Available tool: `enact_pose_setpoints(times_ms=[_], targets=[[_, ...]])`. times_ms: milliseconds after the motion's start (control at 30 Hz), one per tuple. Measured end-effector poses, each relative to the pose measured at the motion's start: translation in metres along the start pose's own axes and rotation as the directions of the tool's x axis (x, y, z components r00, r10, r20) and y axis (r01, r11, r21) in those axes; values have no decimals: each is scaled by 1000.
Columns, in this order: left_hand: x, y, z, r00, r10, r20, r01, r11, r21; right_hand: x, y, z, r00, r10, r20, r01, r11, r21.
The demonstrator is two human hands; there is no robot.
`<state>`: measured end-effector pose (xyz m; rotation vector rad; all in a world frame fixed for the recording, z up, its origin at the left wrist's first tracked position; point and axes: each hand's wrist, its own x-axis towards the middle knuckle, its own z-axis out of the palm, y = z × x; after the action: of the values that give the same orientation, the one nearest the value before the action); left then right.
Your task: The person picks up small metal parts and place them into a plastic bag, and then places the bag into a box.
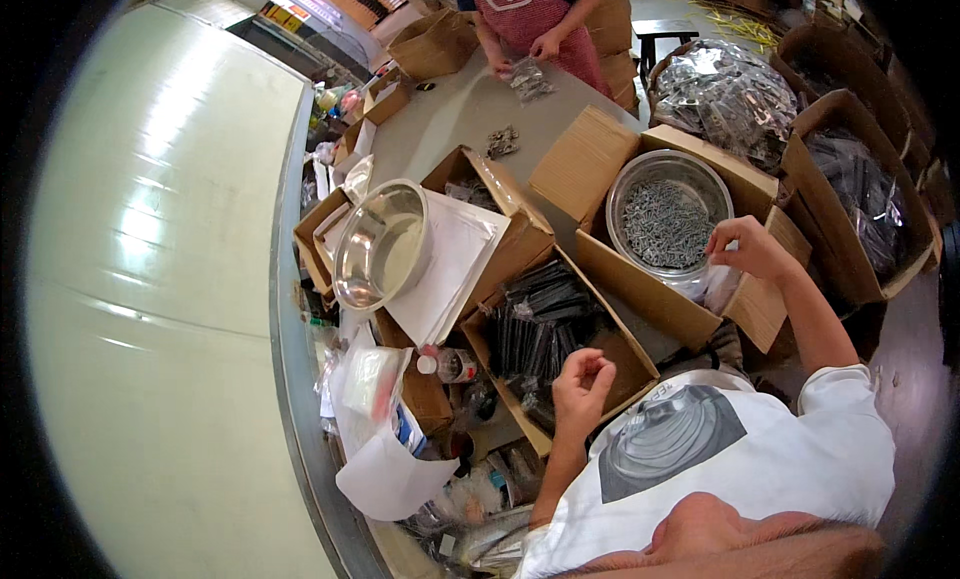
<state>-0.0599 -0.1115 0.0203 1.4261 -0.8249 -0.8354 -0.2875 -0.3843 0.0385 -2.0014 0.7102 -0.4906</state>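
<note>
My right hand (745, 249) is over the near right rim of a steel bowl (725, 184) with its fingers pinched together. Many small grey screws (668, 224) fill the bowl, which sits in an open cardboard box (650, 304). Just below that hand is a translucent plastic bag (720, 287); whether I hold it cannot be made out. My left hand (582, 391) is curled closed at the near edge of another cardboard box (628, 354). Black, plastic-wrapped parts (540, 324) are stacked in it. Anything inside either hand's fingers is too small or hidden to name.
An empty steel bowl (385, 244) rests on white sheets (455, 264) to the left. Nearby stands a bottle (448, 365). Across the table (440, 109), a person (530, 24) in a red apron handles a clear bag (528, 79). Cartons of bagged parts (725, 99) line the right.
</note>
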Motion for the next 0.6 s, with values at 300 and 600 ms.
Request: enact_pose_setpoints(times_ms=[300,600], targets=[[22,-14,34,949,-117,291,88,990,112,14,-39,21,968,-99,-233,94,995,-31],[31,-32,54,873,-85,480,351,792,-499,20,-92,79,996,48,-71,-2,839,544]])
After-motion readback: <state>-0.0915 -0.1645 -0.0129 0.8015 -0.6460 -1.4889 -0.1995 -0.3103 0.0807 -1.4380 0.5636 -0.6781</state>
